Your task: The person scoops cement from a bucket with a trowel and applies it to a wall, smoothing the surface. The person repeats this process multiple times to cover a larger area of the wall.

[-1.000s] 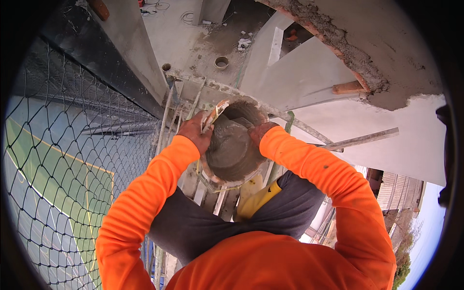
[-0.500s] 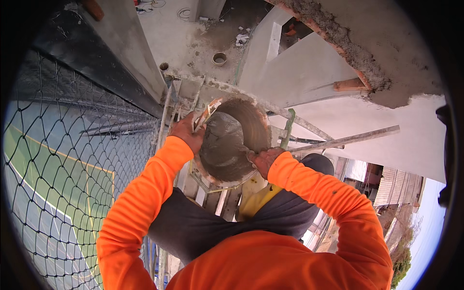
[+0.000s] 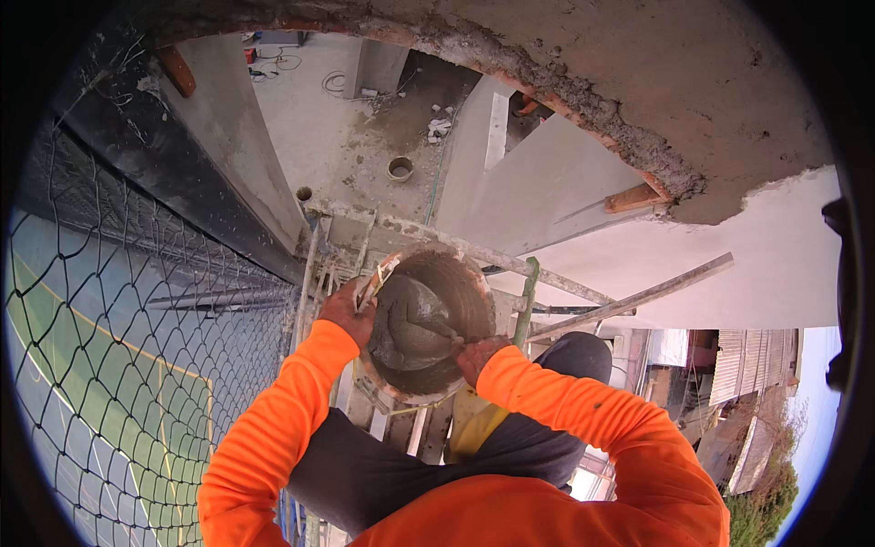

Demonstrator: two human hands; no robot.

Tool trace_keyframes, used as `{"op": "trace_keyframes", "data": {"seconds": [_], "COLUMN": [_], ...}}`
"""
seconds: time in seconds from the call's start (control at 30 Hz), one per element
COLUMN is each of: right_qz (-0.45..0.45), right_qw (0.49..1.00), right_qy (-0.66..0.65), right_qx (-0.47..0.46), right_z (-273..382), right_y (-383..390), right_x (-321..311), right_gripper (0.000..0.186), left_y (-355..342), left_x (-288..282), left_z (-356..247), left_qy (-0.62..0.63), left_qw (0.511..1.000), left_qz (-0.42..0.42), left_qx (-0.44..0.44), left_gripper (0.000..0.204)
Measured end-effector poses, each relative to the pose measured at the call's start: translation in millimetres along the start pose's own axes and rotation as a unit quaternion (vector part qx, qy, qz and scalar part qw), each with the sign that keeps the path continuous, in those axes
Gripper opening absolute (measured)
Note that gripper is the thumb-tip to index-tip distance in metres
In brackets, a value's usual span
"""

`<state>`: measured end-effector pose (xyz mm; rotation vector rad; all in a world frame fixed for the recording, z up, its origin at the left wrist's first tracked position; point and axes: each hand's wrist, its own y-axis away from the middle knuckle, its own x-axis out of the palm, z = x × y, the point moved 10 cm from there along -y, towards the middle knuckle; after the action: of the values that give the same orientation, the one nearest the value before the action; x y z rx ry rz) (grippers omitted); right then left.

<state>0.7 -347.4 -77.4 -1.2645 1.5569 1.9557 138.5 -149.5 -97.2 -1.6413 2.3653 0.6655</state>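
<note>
Far left: black wire netting (image 3: 109, 301), with a green and blue court (image 3: 155, 392) lying beyond it. Next, the person's left hand (image 3: 348, 312), bare, fingers curled closed over the left rim of the bucket. Centre: one round bucket (image 3: 467, 290), mouth up and tipped slightly towards the wearer, between both hands and above the planks; inside, grey wet mortar (image 3: 408, 321), heaped and smeared. Just right: the right hand (image 3: 479, 357), partly closed, at the bucket's near right edge; I cannot tell whether it grasps anything. Beside it, a green upright (image 3: 526, 303); further right, a slanting bar (image 3: 643, 294), pale and stained.
</note>
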Motion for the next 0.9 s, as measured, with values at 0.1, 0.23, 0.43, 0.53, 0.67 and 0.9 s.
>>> {"op": "trace_keyframes", "data": {"seconds": [0.1, 0.23, 0.43, 0.53, 0.67, 0.9], "right_qz": [-0.01, -0.004, -0.009, -0.011, 0.003, -0.035], "right_qw": [0.996, 0.999, 0.999, 1.0, 1.0, 0.971], "right_qy": [-0.066, -0.037, -0.018, 0.012, -0.023, -0.189], "right_qx": [-0.053, -0.017, -0.028, 0.015, -0.001, 0.144], "right_z": [14, 0, -23, -50, -54, -84], "right_y": [11, -12, -46, -43, -30, -21], "right_x": [-17, -34, -38, -42, -48, -18], "right_gripper": [0.039, 0.029, 0.018, 0.021, 0.027, 0.056], "left_y": [-5, -11, -33, -40, -34, -2], "left_x": [-6, -10, -3, -11, -11, -17], "left_z": [1, 29, 119, 150, 171, 169], "left_qy": [-0.003, -0.017, -0.01, -0.088, -0.112, -0.105], "left_qw": [0.998, 0.996, 0.998, 0.993, 0.991, 0.989], "left_qz": [-0.031, -0.044, -0.036, -0.078, -0.058, 0.017], "left_qx": [0.057, 0.079, 0.059, 0.025, -0.037, -0.102], "left_gripper": [0.038, 0.036, 0.041, 0.042, 0.041, 0.04]}}
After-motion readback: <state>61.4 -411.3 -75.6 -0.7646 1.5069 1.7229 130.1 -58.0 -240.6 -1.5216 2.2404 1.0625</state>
